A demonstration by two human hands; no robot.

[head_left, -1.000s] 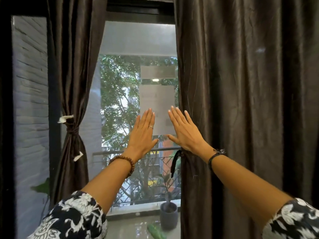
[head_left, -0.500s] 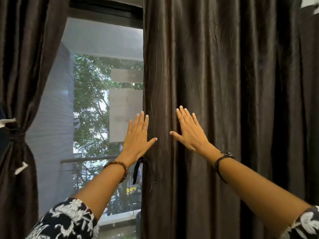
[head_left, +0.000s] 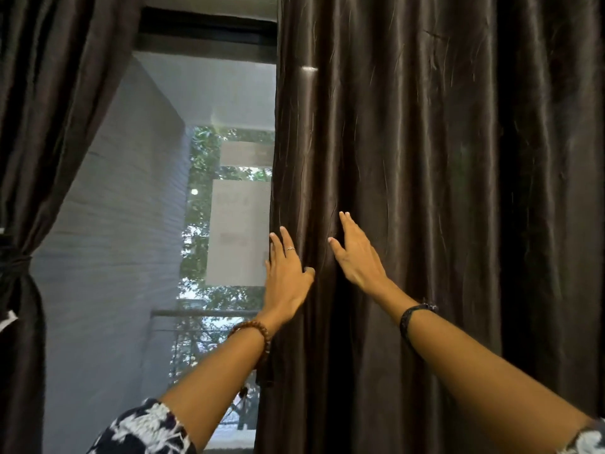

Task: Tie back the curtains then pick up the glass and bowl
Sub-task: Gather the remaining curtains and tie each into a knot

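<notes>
A dark brown right curtain point(head_left: 442, 191) hangs loose and fills the right half of the view. My left hand point(head_left: 286, 276) lies at its inner edge, fingers spread, some of them hidden behind the fabric edge. My right hand point(head_left: 358, 257) rests flat on the curtain's front, fingers apart, a little to the right of the left hand. The left curtain point(head_left: 39, 126) is gathered and bound by a dark tie-back point(head_left: 14, 262) at the far left. A dark strap point(head_left: 268, 371) hangs at the right curtain's edge below my left wrist. No glass or bowl is in view.
Between the curtains is the window pane point(head_left: 196, 224), with a grey brick wall, trees and a balcony railing point(head_left: 203, 314) outside. A dark window frame point(head_left: 206, 31) runs across the top.
The view has swung right, so the tied left curtain slid to the frame's edge. Both hands moved from the glass onto the right curtain; the left hand now meets its inner edge.
</notes>
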